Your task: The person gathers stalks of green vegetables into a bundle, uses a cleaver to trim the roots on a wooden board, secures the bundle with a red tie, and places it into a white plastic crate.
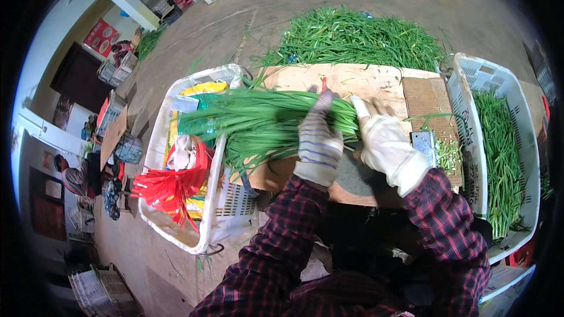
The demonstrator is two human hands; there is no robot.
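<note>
A bunch of long green garlic chives (pixel 258 111) lies across the board (pixel 376 76), leaves toward the left and pale stem ends toward the right. My left hand (pixel 320 138), in a striped glove, is wrapped over the bunch near its stems. At the stem ends rests my right hand (pixel 390 144), in a white glove, palm against them with fingers stretched out. A red strip (pixel 324 84) pokes up just beyond my left hand. Below the bunch a dark round surface (pixel 359 177) shows in part.
A white crate (pixel 158 199) at left holds red strips (pixel 161 191) and coloured bags. Another white crate (pixel 479 141) at right contains chives. Loose chives (pixel 358 41) are heaped beyond the board. A small grey rectangular object (pixel 424 145) sits beside stem trimmings (pixel 448 155). People work far left.
</note>
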